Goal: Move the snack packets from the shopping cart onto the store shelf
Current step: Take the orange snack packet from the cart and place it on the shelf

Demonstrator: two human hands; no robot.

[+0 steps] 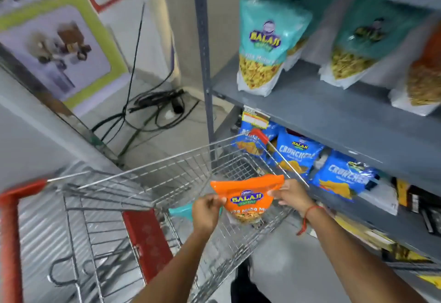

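Note:
An orange snack packet [247, 197] is held upright over the wire shopping cart [148, 183]. My left hand [206, 212] pinches its left edge and my right hand [290, 194] pinches its top right corner. Under the orange packet, a teal packet [182, 211] lies in the cart, mostly hidden by my left hand. To the right stands the grey store shelf [322, 109], with a teal packet [265, 45] upright near its left end and further packets [353, 47] beside it.
Blue chip bags [297, 153] fill the shelf level below. A grey shelf upright [202, 47] rises just behind the cart. Tangled black cables [155, 107] lie on the floor beyond. The cart's red handle [9, 231] is at the left.

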